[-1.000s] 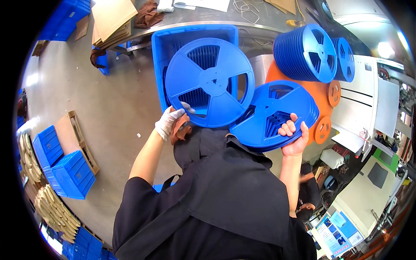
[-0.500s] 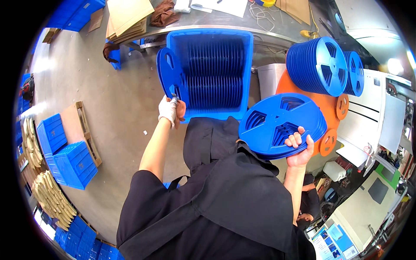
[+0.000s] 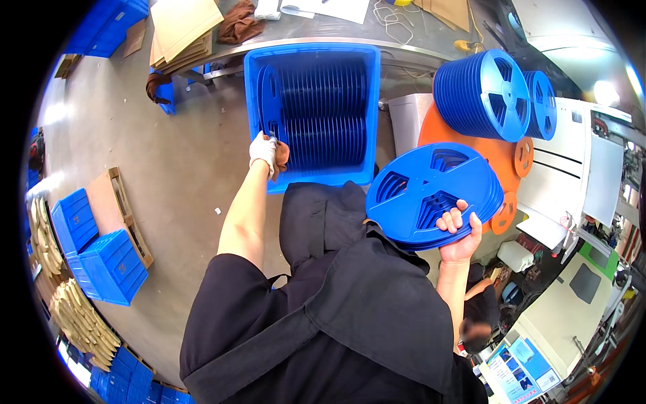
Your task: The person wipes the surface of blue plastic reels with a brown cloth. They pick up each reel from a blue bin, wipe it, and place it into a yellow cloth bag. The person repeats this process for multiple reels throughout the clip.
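My left hand, in a white glove, is closed on the lower edge of a blue reel. That reel stands on edge inside the left wall of a blue bin. Two rows of blue reels fill the bin to its right. My bare right hand grips the near right rim of a stack of blue reels, tilted toward me beside the bin. My fingers hook over the rim through a cutout, with the thumb outside.
An orange round surface bears more stacked blue reels; smaller orange reels are beside it. A metal table with cardboard sheets runs along the back. Blue crates and a pallet stand left. Another person is at lower right.
My left hand has brought its reel rightward, from over the bin's left rim to inside it. The right hand still holds its stack. The whole view has shifted slightly.
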Demonstrator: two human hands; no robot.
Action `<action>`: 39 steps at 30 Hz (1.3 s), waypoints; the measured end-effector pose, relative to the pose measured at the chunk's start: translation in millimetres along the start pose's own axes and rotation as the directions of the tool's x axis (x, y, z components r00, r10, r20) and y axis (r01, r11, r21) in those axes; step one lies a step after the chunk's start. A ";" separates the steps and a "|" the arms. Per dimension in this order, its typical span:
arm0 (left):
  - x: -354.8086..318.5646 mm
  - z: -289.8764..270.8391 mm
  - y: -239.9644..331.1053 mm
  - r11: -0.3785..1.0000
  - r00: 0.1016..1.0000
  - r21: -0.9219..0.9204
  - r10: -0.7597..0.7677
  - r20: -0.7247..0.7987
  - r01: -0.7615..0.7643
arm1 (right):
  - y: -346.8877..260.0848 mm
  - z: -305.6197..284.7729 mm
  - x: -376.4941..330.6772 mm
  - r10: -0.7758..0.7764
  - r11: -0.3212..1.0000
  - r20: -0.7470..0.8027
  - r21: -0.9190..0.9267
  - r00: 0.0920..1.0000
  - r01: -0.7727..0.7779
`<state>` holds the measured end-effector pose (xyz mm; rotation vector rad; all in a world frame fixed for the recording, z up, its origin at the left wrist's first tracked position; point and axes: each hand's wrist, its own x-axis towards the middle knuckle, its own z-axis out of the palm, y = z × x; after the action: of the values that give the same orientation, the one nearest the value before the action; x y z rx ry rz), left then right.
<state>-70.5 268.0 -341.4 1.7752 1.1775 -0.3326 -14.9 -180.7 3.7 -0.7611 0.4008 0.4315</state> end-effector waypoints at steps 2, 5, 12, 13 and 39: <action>-6.4 1.6 3.5 0.999 1.000 -0.050 -0.012 -0.001 0.012 | 1.1 0.9 -0.6 -0.005 1.000 -0.006 -0.004 1.000 0.005; -25.5 2.1 12.2 0.997 1.000 -0.082 -0.002 -0.009 0.001 | 1.1 4.3 -1.6 -0.011 1.000 0.008 0.001 1.000 0.011; -94.7 0.4 62.9 0.934 0.914 -0.026 0.355 0.198 -0.357 | -15.2 10.4 1.1 -0.033 0.989 0.226 0.150 0.974 -0.002; -120.3 0.1 86.0 0.892 0.866 -0.064 0.449 0.219 -0.447 | -18.1 10.5 2.3 -0.047 0.985 0.288 0.171 0.956 -0.003; -216.1 -44.9 132.8 0.747 0.519 -0.662 0.545 0.659 0.056 | -11.3 26.8 32.9 0.089 0.981 -0.073 -0.168 0.993 -0.100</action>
<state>-80.4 169.8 -103.5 0.9319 0.2166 -0.4661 23.6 -161.0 11.5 -0.9274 0.4662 0.5365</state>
